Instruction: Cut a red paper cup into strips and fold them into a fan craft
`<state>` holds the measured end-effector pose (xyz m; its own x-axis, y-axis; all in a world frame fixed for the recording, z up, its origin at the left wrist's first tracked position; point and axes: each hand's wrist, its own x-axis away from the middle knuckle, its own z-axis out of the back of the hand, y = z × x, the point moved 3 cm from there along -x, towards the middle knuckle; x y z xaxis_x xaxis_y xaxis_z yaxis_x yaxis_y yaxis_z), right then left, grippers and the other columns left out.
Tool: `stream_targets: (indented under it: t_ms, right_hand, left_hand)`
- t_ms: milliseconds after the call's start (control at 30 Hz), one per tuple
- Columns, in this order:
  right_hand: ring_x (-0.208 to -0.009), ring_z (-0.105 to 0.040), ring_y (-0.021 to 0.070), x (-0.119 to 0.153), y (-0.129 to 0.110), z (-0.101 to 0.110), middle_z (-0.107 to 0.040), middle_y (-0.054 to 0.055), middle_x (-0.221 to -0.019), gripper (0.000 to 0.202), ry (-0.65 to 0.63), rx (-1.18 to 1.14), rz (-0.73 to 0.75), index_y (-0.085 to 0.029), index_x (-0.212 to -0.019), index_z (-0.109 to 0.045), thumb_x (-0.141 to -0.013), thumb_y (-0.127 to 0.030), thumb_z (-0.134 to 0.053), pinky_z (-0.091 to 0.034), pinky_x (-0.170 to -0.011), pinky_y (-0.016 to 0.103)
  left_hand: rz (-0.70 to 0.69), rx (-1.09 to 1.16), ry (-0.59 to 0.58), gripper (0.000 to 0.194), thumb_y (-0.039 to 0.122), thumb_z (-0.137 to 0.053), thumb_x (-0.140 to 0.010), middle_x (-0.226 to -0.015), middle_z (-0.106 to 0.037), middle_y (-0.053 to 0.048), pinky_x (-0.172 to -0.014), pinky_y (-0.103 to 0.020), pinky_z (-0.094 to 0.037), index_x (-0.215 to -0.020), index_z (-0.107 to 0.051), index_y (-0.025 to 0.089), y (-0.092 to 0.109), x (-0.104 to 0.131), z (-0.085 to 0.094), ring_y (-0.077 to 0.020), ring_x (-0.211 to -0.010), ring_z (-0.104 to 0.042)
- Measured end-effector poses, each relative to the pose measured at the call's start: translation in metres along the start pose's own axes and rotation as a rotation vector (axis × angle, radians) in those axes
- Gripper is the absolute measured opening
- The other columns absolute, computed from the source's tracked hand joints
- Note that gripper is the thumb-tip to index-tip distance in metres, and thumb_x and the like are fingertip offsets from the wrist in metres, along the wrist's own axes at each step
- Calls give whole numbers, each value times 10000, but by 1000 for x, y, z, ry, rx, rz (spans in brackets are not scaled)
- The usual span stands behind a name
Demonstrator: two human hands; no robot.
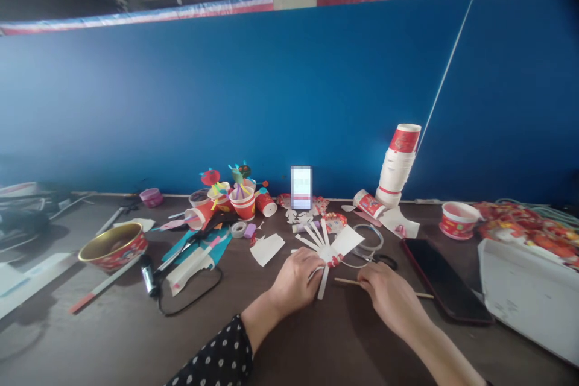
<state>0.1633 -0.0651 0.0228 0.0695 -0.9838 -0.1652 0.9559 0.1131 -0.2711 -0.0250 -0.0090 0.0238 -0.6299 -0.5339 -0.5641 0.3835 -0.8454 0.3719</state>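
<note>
My left hand (296,277) is closed on a cut paper cup (326,252), whose white strips fan out away from me and one strip points toward me. Red printed patches show near its right side. A thin wooden stick (346,281) passes under my right hand (392,294), which pinches it with bent fingers; the stick's far end sticks out to the right. Just beyond the right hand lie dark-handled scissors (385,261) and a clear ring-shaped coil (370,236). A white paper scrap (268,249) rests left of the cup.
A black phone (446,280) and a white tray (531,301) lie to the right. A leaning cup stack (395,169) stands near the blue partition (289,90). Decorated cups (243,204), a glue gun (149,277) with its cord, and a red-gold bowl (113,247) are to the left.
</note>
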Motion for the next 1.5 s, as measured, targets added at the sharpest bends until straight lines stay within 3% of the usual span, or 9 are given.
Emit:
stream_targets:
  t_ms: [67, 167, 333, 533, 733, 967, 1033, 1300, 1500]
  right_hand:
    - [-841, -546, 196, 0, -1, 0, -622, 44, -803, 232, 7, 2, 6, -199, -740, -604, -830, -107, -411, -354, -681, 277]
    - [-836, -547, 192, 1, -3, 1, -617, 36, -805, 229, 34, -11, 25, -209, -753, -603, -838, -124, -408, -359, -670, 274]
    - [-797, -543, 182, 3, -11, -4, -599, 32, -777, 251, 61, -32, 82, -206, -728, -579, -850, -122, -376, -364, -669, 274]
    - [-784, -537, 179, 5, -20, -13, -590, 34, -762, 245, 28, -14, 134, -196, -708, -569, -854, -129, -385, -360, -671, 269]
    - [-764, -533, 178, 6, -24, -13, -585, 30, -745, 255, 3, 9, 146, -192, -685, -564, -857, -130, -386, -348, -659, 272]
    - [-800, -550, 180, 8, -21, -8, -611, 34, -778, 225, -77, -78, 154, -196, -732, -606, -828, -117, -419, -353, -684, 264]
    - [-792, -556, 177, 9, -20, -7, -615, 34, -767, 231, -98, -79, 155, -195, -723, -609, -829, -120, -418, -353, -682, 261]
    - [-758, -563, 166, 11, -19, -3, -626, 31, -753, 221, -128, -72, 145, -192, -685, -601, -789, -88, -436, -344, -659, 250]
    - [-758, -559, 164, 10, -19, -1, -631, 25, -755, 209, -134, -99, 144, -195, -692, -607, -771, -76, -454, -347, -668, 251]
  left_hand:
    - [-120, 55, -83, 235, 104, -489, -729, -945, -607, -76, -850, -340, -427, -947, -553, 165, 3, 5, 8, -194, -908, -532]
    - [-159, 59, -206, 389, 101, -568, -617, -1003, -574, -80, -882, -334, -417, -998, -514, 160, 6, 9, 13, -204, -960, -504]
    - [-199, -69, -303, 83, 197, -498, -835, -871, -602, -58, -801, -291, -433, -832, -576, 170, 8, 10, 3, -165, -836, -531]
    - [-252, -194, -289, 301, 231, -388, -913, -745, -615, -62, -692, -278, -433, -746, -630, 165, 14, 14, -15, -159, -727, -541]
    - [-232, -196, -339, 237, 255, -444, -891, -785, -624, -56, -720, -290, -431, -800, -646, 169, 21, 16, -22, -181, -779, -539]
    - [105, -10, -301, 219, 307, -693, -737, -880, -611, -42, -709, -246, -433, -886, -625, 163, 10, 14, -20, -170, -826, -546]
    - [137, 3, -310, 199, 274, -725, -706, -871, -616, -34, -713, -236, -428, -847, -638, 163, 9, 13, -21, -164, -825, -548]
    - [8, 22, -340, 58, 220, -666, -761, -819, -640, -22, -761, -252, -412, -790, -679, 170, 11, 14, -21, -152, -789, -546]
    - [-8, 34, -319, 78, 197, -621, -792, -777, -635, -25, -733, -248, -414, -751, -677, 161, 12, 15, -20, -150, -763, -538]
